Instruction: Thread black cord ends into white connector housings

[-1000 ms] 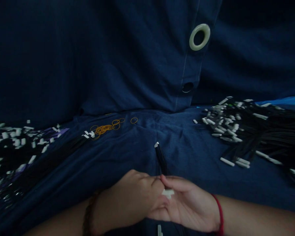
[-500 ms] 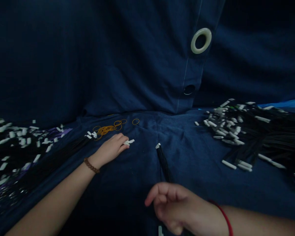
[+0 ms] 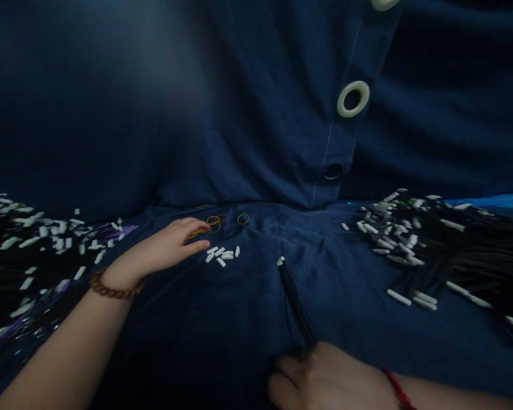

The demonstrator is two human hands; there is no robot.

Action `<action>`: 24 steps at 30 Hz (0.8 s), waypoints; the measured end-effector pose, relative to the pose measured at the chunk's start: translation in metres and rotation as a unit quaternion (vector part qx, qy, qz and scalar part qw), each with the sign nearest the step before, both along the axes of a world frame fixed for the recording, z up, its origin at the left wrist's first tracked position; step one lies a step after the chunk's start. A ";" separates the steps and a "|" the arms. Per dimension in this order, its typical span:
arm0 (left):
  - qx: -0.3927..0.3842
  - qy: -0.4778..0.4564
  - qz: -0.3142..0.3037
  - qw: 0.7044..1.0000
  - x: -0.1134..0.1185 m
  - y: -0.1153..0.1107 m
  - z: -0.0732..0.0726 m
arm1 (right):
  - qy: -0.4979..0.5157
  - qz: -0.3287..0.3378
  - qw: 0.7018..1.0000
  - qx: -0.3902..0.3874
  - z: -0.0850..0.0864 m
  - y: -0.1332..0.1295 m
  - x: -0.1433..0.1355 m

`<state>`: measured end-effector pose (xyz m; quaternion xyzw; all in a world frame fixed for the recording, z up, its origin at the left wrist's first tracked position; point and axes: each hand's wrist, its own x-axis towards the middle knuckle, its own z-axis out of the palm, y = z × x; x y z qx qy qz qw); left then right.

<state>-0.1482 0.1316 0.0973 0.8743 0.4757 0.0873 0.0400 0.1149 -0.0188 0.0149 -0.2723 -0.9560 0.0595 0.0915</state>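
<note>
My left hand (image 3: pixel 160 250), with a beaded bracelet on the wrist, reaches out over the dark blue cloth (image 3: pixel 256 296), its fingertips on the orange rubber bands (image 3: pixel 216 221). Several white-tipped ends of a black cord bundle (image 3: pixel 222 255) lie on the cloth just right of its fingers. My right hand (image 3: pixel 329 381), with a red string at the wrist, rests low at the frame's bottom, fingers curled over the near end of a black cord (image 3: pixel 294 296) whose white tip (image 3: pixel 280 261) points away from me. Whether it grips the cord is unclear.
A large heap of black cords with white tips (image 3: pixel 436 245) lies at the right. Another heap (image 3: pixel 34 256) spreads at the left. A blue curtain with white eyelets (image 3: pixel 353 98) hangs behind. A bright blue strip (image 3: pixel 491 200) shows at the far right.
My left hand has gone from my right hand out to the left, laid the white-tipped bundle on the cloth and reached the rubber bands. My right hand has dropped lower. The view tilted down.
</note>
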 end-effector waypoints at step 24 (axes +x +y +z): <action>-0.081 -0.054 -0.060 0.993 0.079 -0.041 -0.052 | 0.554 -0.183 0.629 -0.513 0.025 0.110 0.018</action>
